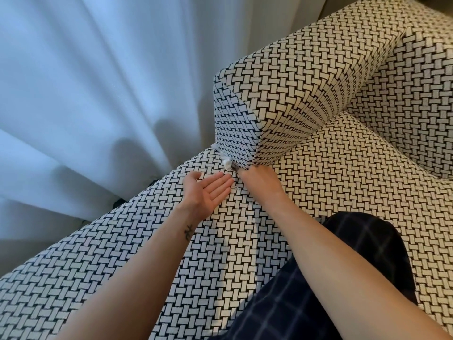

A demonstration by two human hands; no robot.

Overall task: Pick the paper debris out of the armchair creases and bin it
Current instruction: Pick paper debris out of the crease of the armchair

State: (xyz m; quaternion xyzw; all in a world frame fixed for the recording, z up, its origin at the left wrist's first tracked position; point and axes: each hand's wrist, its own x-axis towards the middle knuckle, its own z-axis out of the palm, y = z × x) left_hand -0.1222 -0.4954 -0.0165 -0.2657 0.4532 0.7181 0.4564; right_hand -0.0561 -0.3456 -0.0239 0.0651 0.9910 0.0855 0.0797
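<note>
The armchair (245, 229) is covered in a black-and-white woven pattern. White paper debris (225, 161) sticks out of the crease between the seat and the armrest block (294, 94). My left hand (207, 190) lies flat and palm up on the seat, just below the paper, holding nothing. My right hand (259, 179) reaches into the same crease to the right of the paper. Its fingertips are curled down into the gap and hidden, so I cannot see whether they hold anything.
A pale curtain (98, 94) hangs close along the chair's left side. My leg in dark checked fabric (343, 278) rests on the seat at the lower right. The backrest (416, 106) rises at the far right.
</note>
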